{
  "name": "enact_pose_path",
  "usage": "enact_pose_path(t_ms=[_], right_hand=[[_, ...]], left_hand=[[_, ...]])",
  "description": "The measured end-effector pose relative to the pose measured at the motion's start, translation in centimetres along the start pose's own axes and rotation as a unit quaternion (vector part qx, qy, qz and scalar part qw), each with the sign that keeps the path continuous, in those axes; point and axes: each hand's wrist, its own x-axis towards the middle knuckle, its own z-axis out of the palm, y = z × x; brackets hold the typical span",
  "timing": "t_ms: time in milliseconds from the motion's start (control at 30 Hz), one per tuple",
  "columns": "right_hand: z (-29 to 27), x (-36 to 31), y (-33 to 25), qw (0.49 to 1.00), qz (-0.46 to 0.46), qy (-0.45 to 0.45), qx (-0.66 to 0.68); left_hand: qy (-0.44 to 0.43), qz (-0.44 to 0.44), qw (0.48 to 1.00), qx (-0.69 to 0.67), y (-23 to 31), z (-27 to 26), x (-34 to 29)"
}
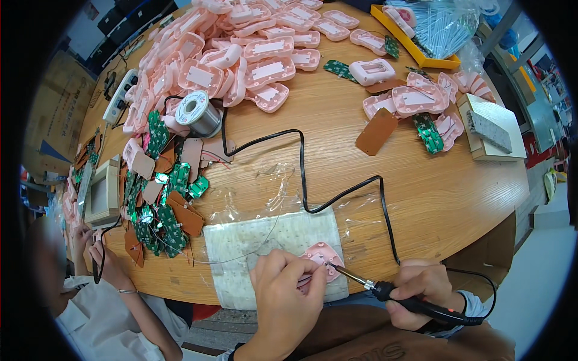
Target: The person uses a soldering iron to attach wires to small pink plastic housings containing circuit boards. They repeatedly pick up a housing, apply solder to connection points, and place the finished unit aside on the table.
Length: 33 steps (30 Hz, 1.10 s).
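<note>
I'm working at a big round wooden tabletop (421, 198), its grain running side to side. Across the far edge a heap of glossy pink plastic shells (241, 54) is piling up, many carrying white rectangular labels on their flat faces. A yellow tray (421, 57) holding a clear bag is sitting far right, with a pale square box (490, 126) just beside it. To my left, green circuit boards (162, 204) and brown card pieces are lying jumbled, with a solder spool (198, 113) beyond them. In front of me a white padded mat (271, 240) is lying under crinkly clear film. My left hand (283, 295) is pinching one pink shell (322, 259) down on the mat's near right corner. My right hand (421, 292) is curling closed around the black soldering iron (409, 301), its long axis running right to left, tip pointing up-left onto that shell.
</note>
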Motion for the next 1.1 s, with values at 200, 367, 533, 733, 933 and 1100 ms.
enact_pose_path(t_ms=[200, 367, 533, 733, 933, 1100], right_hand=[[-0.6, 0.3, 0.1, 1.0, -0.015, -0.014, 0.005], [-1.1, 0.4, 0.0, 1.0, -0.018, 0.016, -0.001], [-1.0, 0.7, 0.1, 1.0, -0.024, -0.011, -0.009], [-0.7, 1.3, 0.3, 0.999, -0.033, -0.018, -0.003], [-0.2, 1.6, 0.6, 0.999, -0.034, -0.033, -0.014], [-0.7, 1.8, 0.8, 0.996, -0.048, -0.072, -0.026]], left_hand=[[0.002, 0.013, 1.0, 0.017, 0.4, -0.2, 0.3], [0.002, 0.011, 1.0, 0.017, 0.5, -0.3, 0.4], [-0.006, 0.007, 1.0, 0.021, 0.6, -0.4, 0.6], [-0.027, -0.012, 0.999, 0.033, 0.7, -0.4, 1.0], [-0.038, -0.013, 0.999, 0.036, 0.6, -0.4, 1.4], [-0.053, -0.013, 0.997, 0.049, 0.7, -0.4, 1.8]])
